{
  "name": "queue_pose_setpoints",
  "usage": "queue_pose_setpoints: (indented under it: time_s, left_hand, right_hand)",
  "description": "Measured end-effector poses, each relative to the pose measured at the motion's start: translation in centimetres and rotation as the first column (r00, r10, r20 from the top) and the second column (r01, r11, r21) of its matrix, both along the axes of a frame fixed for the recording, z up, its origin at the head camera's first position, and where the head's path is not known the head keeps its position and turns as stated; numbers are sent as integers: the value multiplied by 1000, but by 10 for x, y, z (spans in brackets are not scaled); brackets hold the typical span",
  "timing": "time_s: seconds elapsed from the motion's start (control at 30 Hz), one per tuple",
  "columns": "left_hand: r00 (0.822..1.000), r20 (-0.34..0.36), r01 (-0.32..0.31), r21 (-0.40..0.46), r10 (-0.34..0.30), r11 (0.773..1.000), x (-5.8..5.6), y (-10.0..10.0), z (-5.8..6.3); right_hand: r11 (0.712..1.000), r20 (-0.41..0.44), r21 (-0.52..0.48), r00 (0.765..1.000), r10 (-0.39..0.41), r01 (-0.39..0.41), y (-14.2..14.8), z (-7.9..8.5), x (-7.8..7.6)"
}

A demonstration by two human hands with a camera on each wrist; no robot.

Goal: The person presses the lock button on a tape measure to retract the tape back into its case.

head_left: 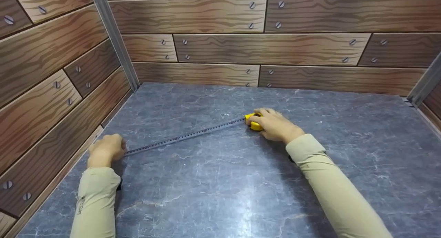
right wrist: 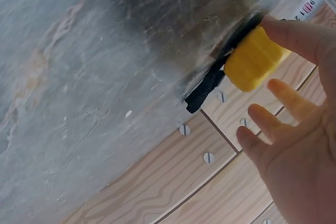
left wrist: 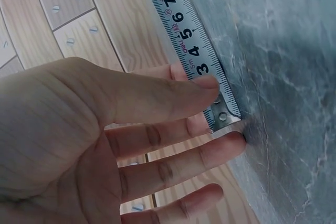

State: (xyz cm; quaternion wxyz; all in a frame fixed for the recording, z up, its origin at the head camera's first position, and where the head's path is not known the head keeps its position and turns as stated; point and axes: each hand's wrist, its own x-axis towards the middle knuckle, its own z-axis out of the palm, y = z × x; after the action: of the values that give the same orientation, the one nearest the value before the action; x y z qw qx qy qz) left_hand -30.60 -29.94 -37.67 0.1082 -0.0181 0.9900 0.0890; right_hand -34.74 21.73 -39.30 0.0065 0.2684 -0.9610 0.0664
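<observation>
A yellow tape measure [head_left: 255, 125] lies on the dark marbled tabletop with its blade [head_left: 186, 137] drawn out to the left. My right hand [head_left: 275, 125] holds the case; in the right wrist view, the thumb is against the yellow case [right wrist: 253, 62], the lower fingers stand off it, and a black strap [right wrist: 203, 88] hangs from it. At the far left, my left hand [head_left: 106, 149] pinches the blade near its metal end hook [left wrist: 223, 118] between thumb and index finger. Low numbers show beside the thumb, and the other fingers spread below.
The marbled tabletop [head_left: 213, 186] extends around both hands. Wood-plank-patterned panels with printed screws, one at the back [head_left: 220, 48] and one at the left [head_left: 44, 103], border it. A grey metal post [head_left: 115, 34] stands in the back left corner, another [head_left: 427, 81] at the right.
</observation>
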Motion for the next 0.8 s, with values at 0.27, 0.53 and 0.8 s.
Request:
queue_pose_setpoints:
  time_s: [0.27,0.53,0.8]
  left_hand:
    - [1000,-28,-1,3,1,1000,0,-1,-5]
    - [998,-64,1,-8,-1,1000,-3,-6,-8]
    - [993,-119,24,6,-23,1000,-6,-3,-10]
  right_hand:
    - [1000,-31,8,999,23,-23,-7,-5,-2]
    - [999,37,22,999,30,-31,-7,5,4]
    - [999,115,9,992,41,-43,6,14,16]
